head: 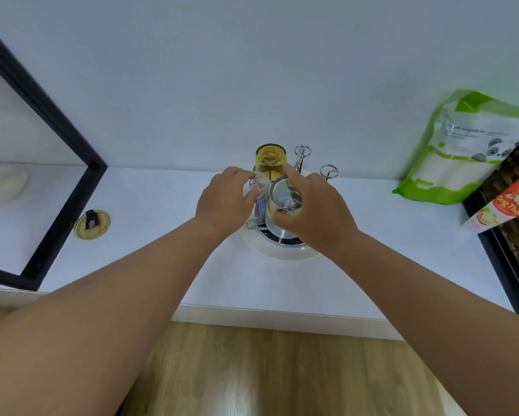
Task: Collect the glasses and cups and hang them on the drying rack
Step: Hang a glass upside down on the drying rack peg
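Note:
A round drying rack (285, 252) with a white base and chrome prongs stands on the white counter against the wall. A yellow tinted glass (271, 159) hangs upside down on a far prong. My left hand (225, 202) grips a small clear glass (259, 184) at the rack's left side. My right hand (315, 211) holds a larger clear glass (285, 196), mouth down, over the rack's middle. Two empty prongs with ring tips (302, 151) (328, 171) rise at the back right.
A yellow lid with a black tab (91, 223) lies on the counter at left, beside a black frame (57, 163). A green and white pouch (465, 151) leans on the wall at right, with a red carton (506, 205) by it. Wooden floor lies below.

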Action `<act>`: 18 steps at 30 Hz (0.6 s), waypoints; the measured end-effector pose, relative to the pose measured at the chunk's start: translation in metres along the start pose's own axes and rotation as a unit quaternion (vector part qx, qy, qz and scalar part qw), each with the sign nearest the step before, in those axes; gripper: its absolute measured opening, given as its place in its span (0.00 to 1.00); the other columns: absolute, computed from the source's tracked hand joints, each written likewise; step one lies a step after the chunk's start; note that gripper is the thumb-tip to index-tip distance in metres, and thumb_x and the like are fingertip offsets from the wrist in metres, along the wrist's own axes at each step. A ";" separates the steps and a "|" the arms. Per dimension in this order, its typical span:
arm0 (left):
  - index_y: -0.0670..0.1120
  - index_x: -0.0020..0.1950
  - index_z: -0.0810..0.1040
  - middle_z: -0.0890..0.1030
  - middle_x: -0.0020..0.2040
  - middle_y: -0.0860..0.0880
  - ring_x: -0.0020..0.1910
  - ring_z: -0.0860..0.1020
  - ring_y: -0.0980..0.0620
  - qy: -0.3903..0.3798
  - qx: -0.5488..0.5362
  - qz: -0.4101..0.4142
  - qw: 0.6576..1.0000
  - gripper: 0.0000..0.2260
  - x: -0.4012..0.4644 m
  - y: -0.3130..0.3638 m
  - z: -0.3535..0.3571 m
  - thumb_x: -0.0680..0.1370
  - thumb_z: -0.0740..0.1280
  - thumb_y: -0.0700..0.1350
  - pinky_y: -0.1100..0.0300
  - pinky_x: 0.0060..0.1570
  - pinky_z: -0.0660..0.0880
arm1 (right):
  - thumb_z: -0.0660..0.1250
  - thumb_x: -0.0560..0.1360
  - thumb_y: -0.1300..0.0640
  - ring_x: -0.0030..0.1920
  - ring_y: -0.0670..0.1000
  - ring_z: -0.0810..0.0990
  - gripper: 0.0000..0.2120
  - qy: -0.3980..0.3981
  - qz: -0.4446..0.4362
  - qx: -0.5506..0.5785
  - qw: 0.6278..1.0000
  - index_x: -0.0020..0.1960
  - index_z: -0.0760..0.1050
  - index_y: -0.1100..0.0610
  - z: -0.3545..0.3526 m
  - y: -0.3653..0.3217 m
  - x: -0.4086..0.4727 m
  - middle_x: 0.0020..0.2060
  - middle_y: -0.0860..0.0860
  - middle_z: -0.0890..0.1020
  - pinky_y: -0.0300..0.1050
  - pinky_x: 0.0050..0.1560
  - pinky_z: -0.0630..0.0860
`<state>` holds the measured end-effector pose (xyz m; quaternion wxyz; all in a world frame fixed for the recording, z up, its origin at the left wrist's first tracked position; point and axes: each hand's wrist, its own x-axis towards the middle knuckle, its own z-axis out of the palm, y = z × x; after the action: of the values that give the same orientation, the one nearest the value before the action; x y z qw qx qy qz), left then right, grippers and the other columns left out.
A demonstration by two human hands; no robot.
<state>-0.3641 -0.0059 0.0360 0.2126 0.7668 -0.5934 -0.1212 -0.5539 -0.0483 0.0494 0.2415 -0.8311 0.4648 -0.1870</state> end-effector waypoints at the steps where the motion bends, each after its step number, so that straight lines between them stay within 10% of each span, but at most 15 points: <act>1: 0.51 0.70 0.77 0.77 0.67 0.49 0.65 0.75 0.47 0.003 0.000 0.003 1.000 0.17 0.001 -0.001 0.000 0.82 0.66 0.52 0.51 0.61 0.74 | 0.75 0.72 0.46 0.52 0.56 0.78 0.43 -0.003 -0.001 -0.007 1.000 0.83 0.61 0.47 0.003 0.001 0.000 0.51 0.51 0.74 0.47 0.50 0.76; 18: 0.51 0.70 0.78 0.77 0.66 0.51 0.63 0.74 0.49 0.043 0.009 0.024 0.999 0.18 -0.002 -0.007 0.006 0.81 0.67 0.55 0.61 0.54 0.68 | 0.77 0.70 0.48 0.56 0.56 0.81 0.34 -0.010 -0.029 -0.013 0.999 0.73 0.70 0.48 0.031 0.019 0.002 0.59 0.53 0.81 0.52 0.54 0.81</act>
<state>-0.3619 -0.0035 0.0271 0.2336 0.7589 -0.6029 -0.0776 -0.5489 -0.0516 0.0134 0.2296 -0.8489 0.4409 -0.1796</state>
